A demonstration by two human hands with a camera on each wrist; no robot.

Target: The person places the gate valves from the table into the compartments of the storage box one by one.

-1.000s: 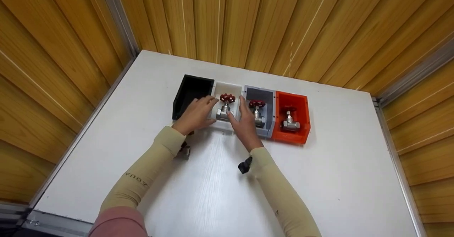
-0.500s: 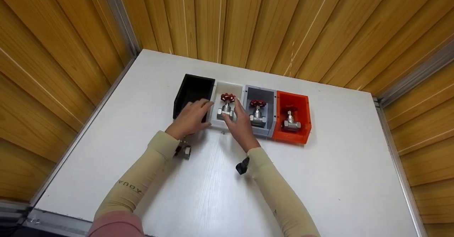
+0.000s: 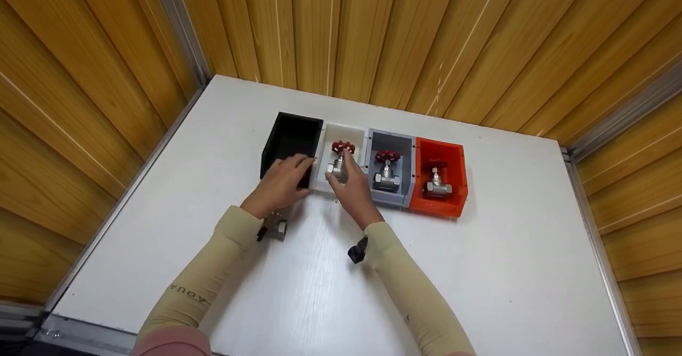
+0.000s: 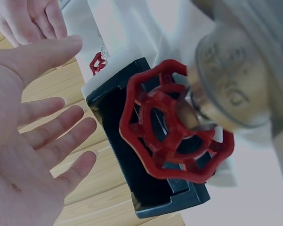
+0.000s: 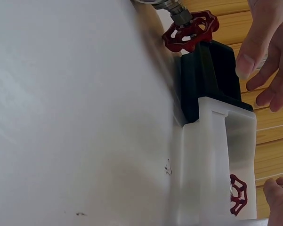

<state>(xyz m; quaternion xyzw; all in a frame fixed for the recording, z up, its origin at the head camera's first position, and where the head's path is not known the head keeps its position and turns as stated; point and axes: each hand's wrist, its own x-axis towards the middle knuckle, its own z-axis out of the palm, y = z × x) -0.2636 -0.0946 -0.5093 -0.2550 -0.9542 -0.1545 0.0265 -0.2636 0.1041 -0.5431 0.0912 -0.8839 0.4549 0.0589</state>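
Observation:
Relaxed fingers extended, my left hand (image 3: pixel 282 184) is over the front of the black bin (image 3: pixel 292 132) and beside the white bin's left wall; the left wrist view shows nothing in its palm. My right hand (image 3: pixel 354 191) is in front of the white bin (image 3: pixel 345 130), thumb and fingers apart. Behind its thumb and fingers stands a gate valve (image 3: pixel 337 168) with a red handwheel, partly hidden; whether the hand touches it cannot be told. Another gate valve (image 3: pixel 277 229) lies on the table under my left wrist, its red handwheel (image 4: pixel 174 122) large in the left wrist view.
Right of the white bin, a grey bin (image 3: pixel 393 138) holds a gate valve (image 3: pixel 387 177), and an orange bin (image 3: pixel 452 156) holds another valve (image 3: pixel 438 187). The four-sided row stands on a white table (image 3: pixel 506 270) before wood-patterned walls (image 3: pixel 373 36).
Both hands have shifted left and slightly toward the person. The left hand has moved off the white bin toward the black one. The valves in the bins look unmoved.

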